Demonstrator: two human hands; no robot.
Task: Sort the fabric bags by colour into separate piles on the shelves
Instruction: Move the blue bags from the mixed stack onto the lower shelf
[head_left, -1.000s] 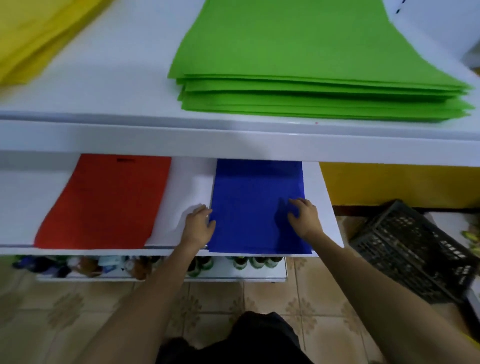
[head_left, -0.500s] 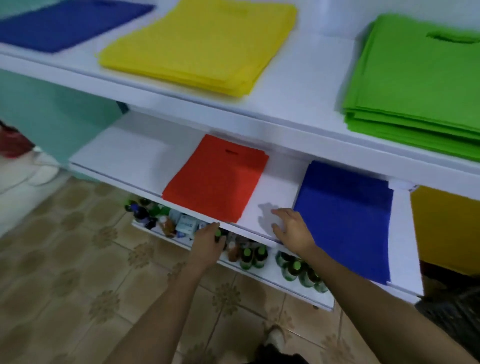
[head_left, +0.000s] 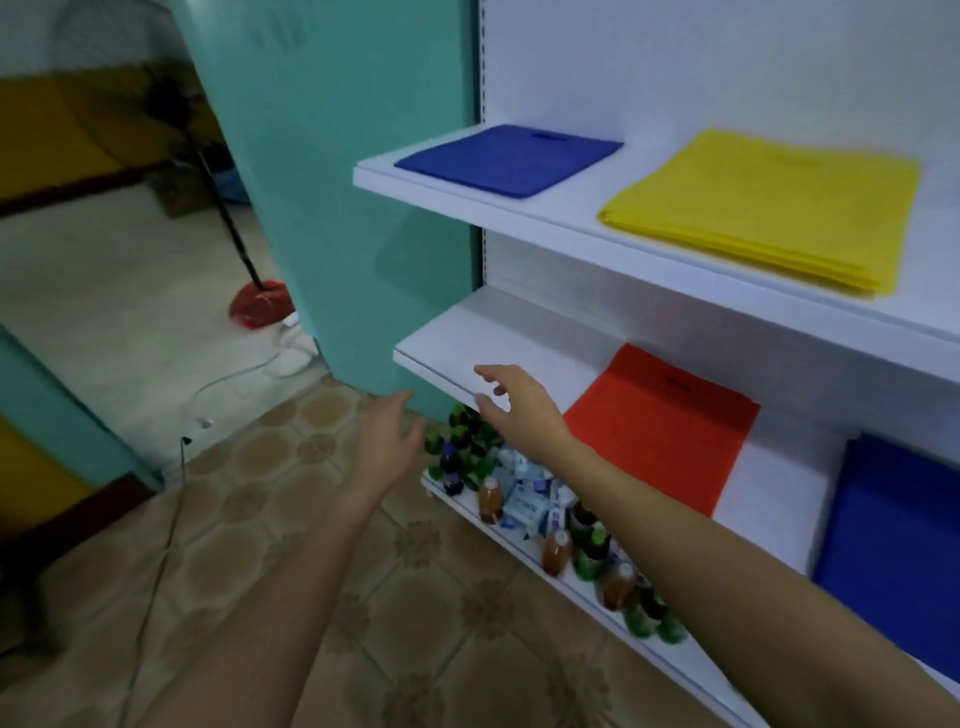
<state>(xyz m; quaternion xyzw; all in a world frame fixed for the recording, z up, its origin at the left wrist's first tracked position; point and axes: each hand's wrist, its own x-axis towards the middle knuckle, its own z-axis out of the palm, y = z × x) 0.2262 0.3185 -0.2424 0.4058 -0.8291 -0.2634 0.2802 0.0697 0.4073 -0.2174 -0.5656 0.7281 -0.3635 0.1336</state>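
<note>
Both hands hold nothing, the right hand (head_left: 511, 402) spread with relaxed fingers over the middle shelf (head_left: 467, 343) beside the red bag (head_left: 665, 426), the left hand (head_left: 387, 441) loosely spread below that shelf's edge, while blue bags (head_left: 506, 158) and yellow bags (head_left: 763, 208) lie above.

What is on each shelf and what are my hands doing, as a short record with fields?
upper shelf: blue pile at left, yellow pile at right
middle shelf: red bag, with blue bag to its right, apart
bottom shelf: bottles and packets
left hand: open, empty, lower than the middle shelf
right hand: open, empty, at the middle shelf's front edge
</note>
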